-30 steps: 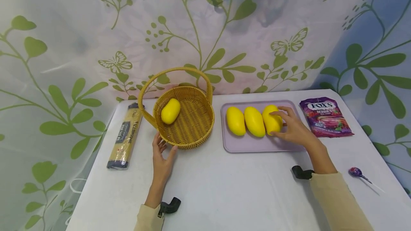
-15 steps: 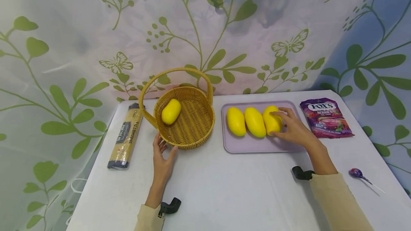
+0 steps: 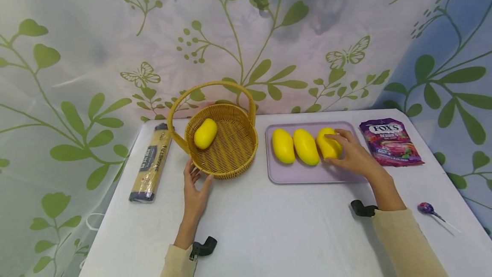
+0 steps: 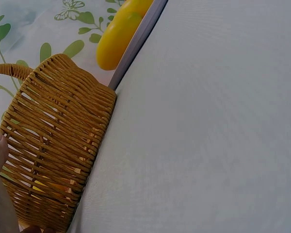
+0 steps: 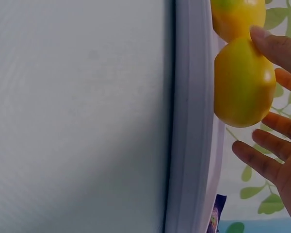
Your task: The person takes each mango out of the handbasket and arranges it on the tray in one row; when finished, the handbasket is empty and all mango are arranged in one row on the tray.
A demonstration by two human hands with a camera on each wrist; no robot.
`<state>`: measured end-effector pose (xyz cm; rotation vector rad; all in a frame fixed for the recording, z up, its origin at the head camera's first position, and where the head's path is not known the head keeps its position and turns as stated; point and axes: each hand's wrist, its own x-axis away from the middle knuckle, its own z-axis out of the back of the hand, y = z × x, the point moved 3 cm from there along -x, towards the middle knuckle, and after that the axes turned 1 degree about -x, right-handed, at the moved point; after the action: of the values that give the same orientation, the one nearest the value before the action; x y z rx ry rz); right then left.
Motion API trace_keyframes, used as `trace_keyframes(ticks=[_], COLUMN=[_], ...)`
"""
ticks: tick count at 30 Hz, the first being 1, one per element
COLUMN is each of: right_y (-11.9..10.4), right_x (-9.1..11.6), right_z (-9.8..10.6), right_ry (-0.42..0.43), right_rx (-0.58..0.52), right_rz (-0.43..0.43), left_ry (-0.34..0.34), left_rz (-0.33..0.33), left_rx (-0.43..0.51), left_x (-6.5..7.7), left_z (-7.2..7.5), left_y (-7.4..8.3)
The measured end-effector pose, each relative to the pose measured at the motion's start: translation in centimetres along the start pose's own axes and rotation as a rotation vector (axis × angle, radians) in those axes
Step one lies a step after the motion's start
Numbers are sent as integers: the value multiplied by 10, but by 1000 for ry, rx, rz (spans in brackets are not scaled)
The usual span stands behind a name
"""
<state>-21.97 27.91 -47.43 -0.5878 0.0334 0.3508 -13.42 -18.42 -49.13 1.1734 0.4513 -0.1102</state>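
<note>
A yellow mango [image 3: 329, 146] at the right end of the lilac tray [image 3: 300, 177] is held by my right hand [image 3: 353, 155], thumb on its near side and fingers over its far side. In the right wrist view the thumb touches this mango [image 5: 245, 82], while the lower fingers are spread apart. Two more mangoes, a left one [image 3: 283, 146] and a middle one [image 3: 306, 147], lie beside it. My left hand [image 3: 195, 195] holds the near left side of the wicker basket [image 3: 226, 173], thumb and fingers against its wall. One mango [image 3: 205, 134] lies inside the basket.
A spaghetti pack [image 3: 150, 163] lies left of the basket. Right of the tray is a purple candy bag [image 3: 391, 142], with a lollipop [image 3: 426, 208] nearer the front. A leaf-patterned curtain [image 3: 246, 46] rises behind the white table [image 3: 276, 230].
The rightmost mango has tilted and shifted slightly to the right under my right hand. My left hand stays at the basket, and the other mangoes keep their places.
</note>
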Motion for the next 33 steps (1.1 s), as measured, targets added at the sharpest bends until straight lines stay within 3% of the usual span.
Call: trace_keyframes(ticks=[3,8,15,23,33], right_y=[-1,-11,-38,-70,-114], right_x=[0,-2,-9,-17,-27], right_z=[1,0,9,15,1], right_ry=[3,14,72,61,55], right_rx=[5,18,33,44,6], right_rz=[-24,29,109,119,299], left_ry=[-5,11,9,4,-3], left_rz=[7,22,17,8,-4], left_rx=[-16,-18,-9,-17,0], left_x=[0,4,2,-1,-1], left_z=[0,1,1,1,-1], left_y=[1,-2,-3,-2,-1])
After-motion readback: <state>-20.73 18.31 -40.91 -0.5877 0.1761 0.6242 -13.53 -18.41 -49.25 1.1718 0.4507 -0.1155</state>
